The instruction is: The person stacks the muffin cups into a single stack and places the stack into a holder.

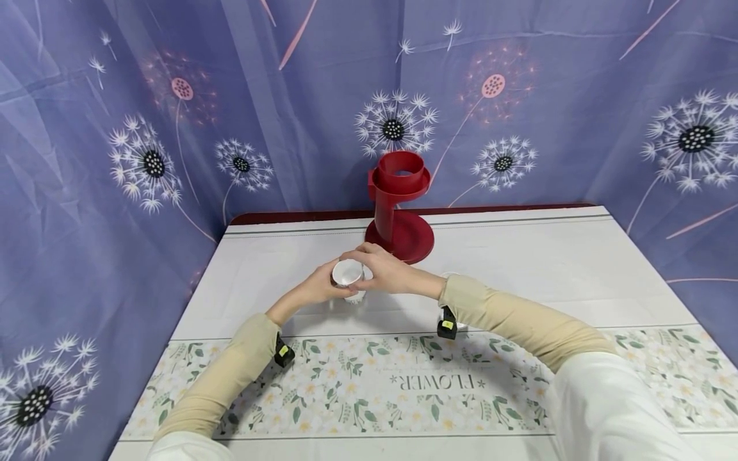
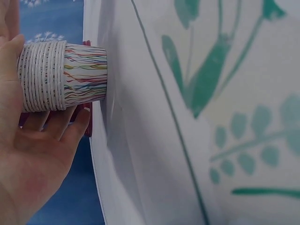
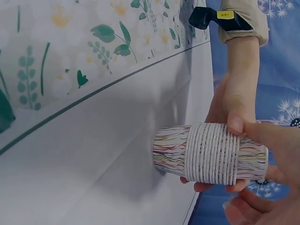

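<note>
Between the left hand (image 1: 314,285) and the right hand (image 1: 386,269), holds an upright stack of paper cups (image 2: 86,75), white with wavy coloured lines. Reaches both forearms forward and inward, in beige sleeves (image 1: 225,371), bending toward each other at the stack. Grips the bunched rims from the left with the left hand, thumb on the near side and fingers curled behind. Grasps the topmost cup (image 1: 348,272) from the right with the right hand, thumb near and fingers round the far side, with the rim raised clear of the other rims. Holds the base right by the white tablecloth (image 1: 519,256); cannot tell whether touching. Just beyond the right hand, shows a red stand (image 1: 385,218) with ring-shaped top and round base.
</note>
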The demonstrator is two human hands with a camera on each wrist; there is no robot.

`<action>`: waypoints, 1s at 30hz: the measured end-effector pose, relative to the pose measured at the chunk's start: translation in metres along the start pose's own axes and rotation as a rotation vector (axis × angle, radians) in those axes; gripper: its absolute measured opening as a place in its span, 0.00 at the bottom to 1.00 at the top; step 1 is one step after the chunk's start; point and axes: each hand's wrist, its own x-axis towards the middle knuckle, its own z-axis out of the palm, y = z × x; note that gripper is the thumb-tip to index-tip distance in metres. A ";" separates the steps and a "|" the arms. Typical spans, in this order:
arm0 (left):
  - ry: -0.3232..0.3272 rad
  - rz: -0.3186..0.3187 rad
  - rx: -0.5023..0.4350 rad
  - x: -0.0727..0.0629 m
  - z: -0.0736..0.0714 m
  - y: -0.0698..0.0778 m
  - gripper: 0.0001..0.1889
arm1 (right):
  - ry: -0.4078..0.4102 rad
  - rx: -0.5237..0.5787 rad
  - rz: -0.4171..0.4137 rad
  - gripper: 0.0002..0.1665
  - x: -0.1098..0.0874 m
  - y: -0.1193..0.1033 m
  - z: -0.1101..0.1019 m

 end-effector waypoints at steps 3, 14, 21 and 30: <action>0.006 0.011 0.002 0.001 0.001 0.000 0.38 | -0.004 0.005 0.020 0.35 -0.001 0.000 0.001; 0.006 -0.013 0.006 0.003 0.000 0.003 0.36 | 0.044 -0.023 0.025 0.30 -0.002 0.001 0.003; -0.011 0.020 0.028 0.008 -0.005 0.004 0.33 | 0.030 -0.038 0.069 0.24 -0.002 0.001 0.005; -0.044 0.047 -0.039 0.007 -0.008 0.002 0.34 | 0.032 -0.018 0.081 0.27 -0.004 0.003 0.008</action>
